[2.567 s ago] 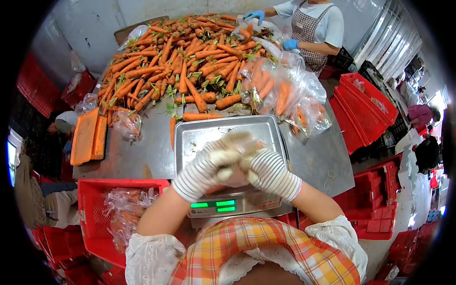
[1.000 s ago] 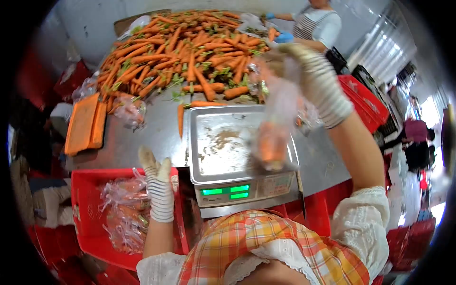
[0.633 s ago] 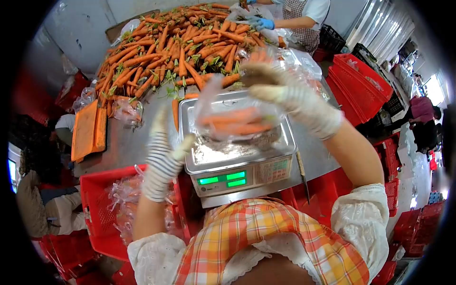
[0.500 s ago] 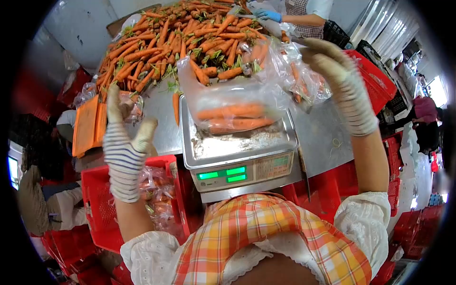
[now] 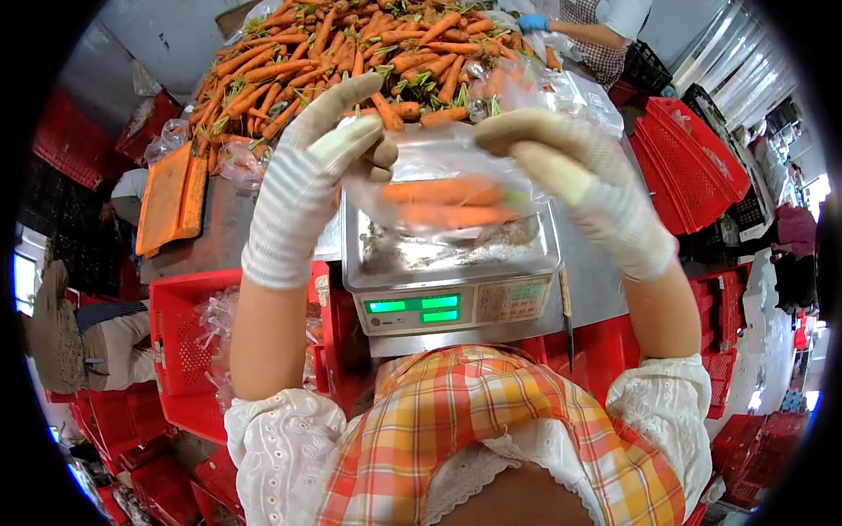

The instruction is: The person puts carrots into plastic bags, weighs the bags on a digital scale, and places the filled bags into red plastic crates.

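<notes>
A clear plastic bag [image 5: 412, 171] with several carrots [image 5: 447, 191] inside is at the scale's metal tray [image 5: 403, 263], blurred by motion. My left hand [image 5: 316, 167], in a striped white work glove, has its thumb and lower fingers closed at the bag's upper left, while the index finger sticks out. At the upper right of the bag, my right hand [image 5: 588, 167] pinches its edge in a matching glove; its fingertips are smeared. Below the tray, the digital scale [image 5: 456, 307] has green displays lit. Whether the bag touches the tray I cannot tell.
A big heap of carrots [image 5: 342, 44] covers the table's far side. A knife [image 5: 567, 307] lies right of the scale. Red crates [image 5: 189, 351] stand at the near left, others [image 5: 684, 167] at the right. An orange plastic piece [image 5: 167, 197] lies left. Opposite is a co-worker's blue glove [image 5: 531, 22].
Both hands have come inward from either side to the bag and now grip its top. The bag's upright open top has collapsed and blurred between them.
</notes>
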`<state>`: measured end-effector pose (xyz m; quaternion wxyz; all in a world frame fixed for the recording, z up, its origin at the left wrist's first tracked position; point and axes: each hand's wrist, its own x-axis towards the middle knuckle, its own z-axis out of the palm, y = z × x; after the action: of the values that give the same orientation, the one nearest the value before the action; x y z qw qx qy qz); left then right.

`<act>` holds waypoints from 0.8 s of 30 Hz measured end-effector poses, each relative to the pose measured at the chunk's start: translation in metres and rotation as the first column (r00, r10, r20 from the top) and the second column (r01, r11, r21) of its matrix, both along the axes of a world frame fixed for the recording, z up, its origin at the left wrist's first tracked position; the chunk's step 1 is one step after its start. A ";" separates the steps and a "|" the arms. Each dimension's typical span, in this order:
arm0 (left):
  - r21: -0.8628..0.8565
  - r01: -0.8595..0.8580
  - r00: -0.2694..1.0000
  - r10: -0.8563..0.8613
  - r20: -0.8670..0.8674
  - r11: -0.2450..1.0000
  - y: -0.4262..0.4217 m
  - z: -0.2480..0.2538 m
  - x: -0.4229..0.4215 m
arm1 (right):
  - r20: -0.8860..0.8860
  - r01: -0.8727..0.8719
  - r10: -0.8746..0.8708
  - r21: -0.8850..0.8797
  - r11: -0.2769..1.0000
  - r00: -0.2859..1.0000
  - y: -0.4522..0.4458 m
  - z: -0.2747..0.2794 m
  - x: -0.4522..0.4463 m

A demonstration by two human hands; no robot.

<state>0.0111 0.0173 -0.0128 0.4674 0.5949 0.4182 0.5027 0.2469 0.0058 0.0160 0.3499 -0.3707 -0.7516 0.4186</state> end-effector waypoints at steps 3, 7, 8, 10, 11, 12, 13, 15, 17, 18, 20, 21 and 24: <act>-0.112 -0.001 0.998 0.008 0.067 0.994 -0.034 0.009 0.000 | 0.070 -0.216 0.227 -0.140 0.966 0.971 0.018 -0.059 -0.032; -0.186 0.149 0.958 -0.095 0.271 0.971 -0.071 -0.006 -0.018 | 0.688 -0.341 0.100 0.223 0.913 0.718 0.024 -0.137 -0.045; -0.248 0.287 0.918 -0.192 0.346 0.925 -0.073 -0.005 -0.025 | 0.745 -0.382 0.078 0.246 0.891 0.662 0.021 -0.150 -0.038; -0.308 0.415 0.867 -0.270 0.418 0.856 -0.072 -0.012 -0.032 | 0.843 -0.412 0.033 0.228 0.882 0.536 0.025 -0.147 -0.040; -0.263 0.368 0.884 -0.248 0.397 0.892 -0.067 -0.023 -0.032 | 0.819 -0.385 0.063 0.199 0.901 0.570 0.032 -0.150 -0.040; -0.215 0.320 0.899 -0.224 0.377 0.923 -0.064 -0.029 -0.031 | 0.793 -0.359 0.089 0.170 0.917 0.603 0.036 -0.156 -0.041; -0.227 0.216 0.944 -0.144 0.296 0.950 -0.059 -0.027 -0.024 | 0.772 -0.343 0.095 0.166 0.924 0.629 0.037 -0.164 -0.043; -0.167 0.224 0.943 -0.170 0.285 0.960 -0.050 -0.035 -0.026 | 0.741 -0.350 0.069 0.231 0.908 0.668 0.022 -0.176 -0.036; -0.082 0.278 0.927 -0.245 0.283 0.957 -0.047 -0.038 -0.030 | 0.725 -0.397 0.068 0.294 0.870 0.685 0.003 -0.168 -0.024; -0.086 0.284 0.924 -0.249 0.289 0.955 -0.051 -0.037 -0.031 | 0.767 -0.442 0.142 0.198 0.875 0.625 -0.006 -0.160 -0.016; -0.045 0.295 0.938 -0.281 0.205 0.954 -0.058 -0.040 -0.036 | 0.809 -0.405 0.128 0.145 0.903 0.574 -0.022 -0.144 0.003; -0.020 0.313 0.933 -0.303 0.193 0.950 -0.059 -0.043 -0.039 | 0.897 -0.348 0.198 -0.053 0.936 0.395 -0.018 -0.110 0.003; 0.002 0.273 0.944 -0.268 0.194 0.962 -0.064 -0.042 -0.046 | 0.986 -0.129 0.084 -0.066 0.990 0.141 -0.021 -0.061 0.025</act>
<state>-0.0345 -0.0464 -0.0552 0.5775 0.5894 0.2920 0.4836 0.2715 -0.0152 -0.0454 -0.2484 -0.4938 -0.8289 0.0863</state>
